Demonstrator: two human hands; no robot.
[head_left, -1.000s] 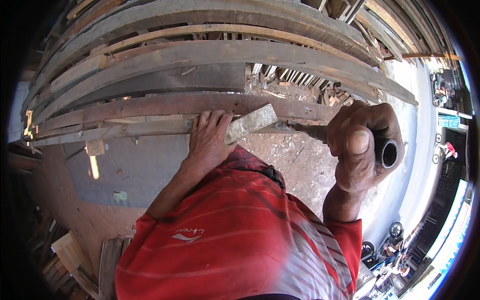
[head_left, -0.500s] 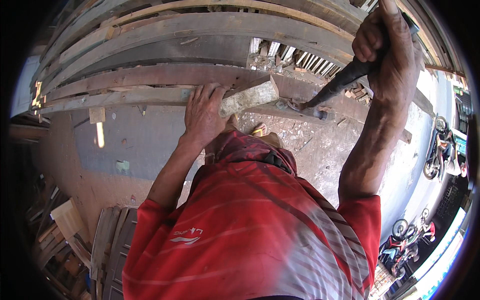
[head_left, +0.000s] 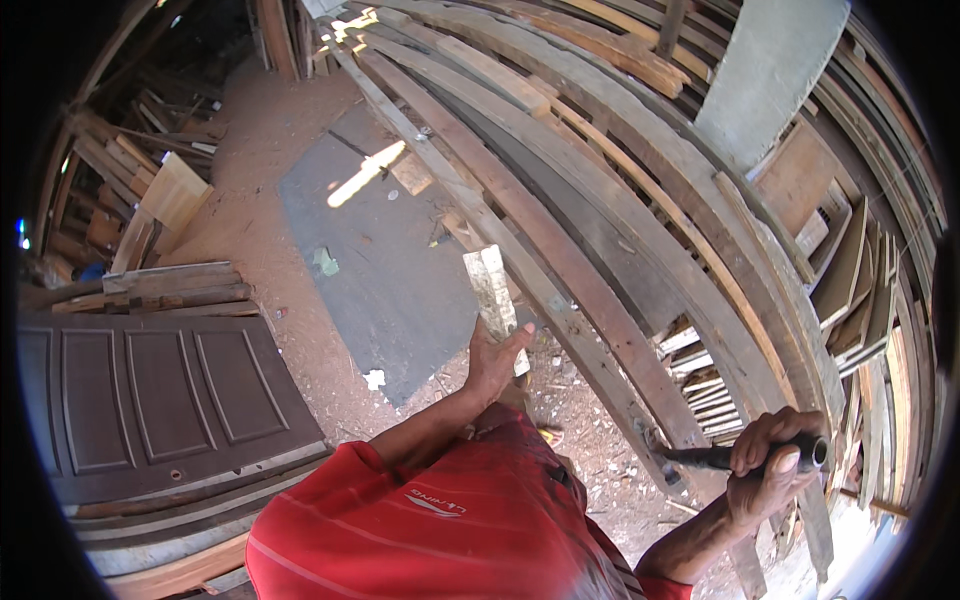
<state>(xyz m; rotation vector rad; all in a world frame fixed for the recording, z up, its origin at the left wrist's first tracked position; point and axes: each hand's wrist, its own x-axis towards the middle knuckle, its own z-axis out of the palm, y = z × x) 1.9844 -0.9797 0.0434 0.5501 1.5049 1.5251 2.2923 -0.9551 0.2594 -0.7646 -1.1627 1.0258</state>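
Block grasped in the left hand, long axis pointing between eleven and twelve o'clock; farther off at four, the right hand clenches a hammer.

"What class of place was it?"
"A timber workshop or wood yard; which of the two could not be told."
"What was the evidence?"
"Long weathered beams lay in rows, centre to far right. One brown panelled door lay flat upon stacked boards, near left. Mixed offcuts were heaped, far left."
"And the floor?"
"It was earthy, reddish-brown, and littered beside the beams."
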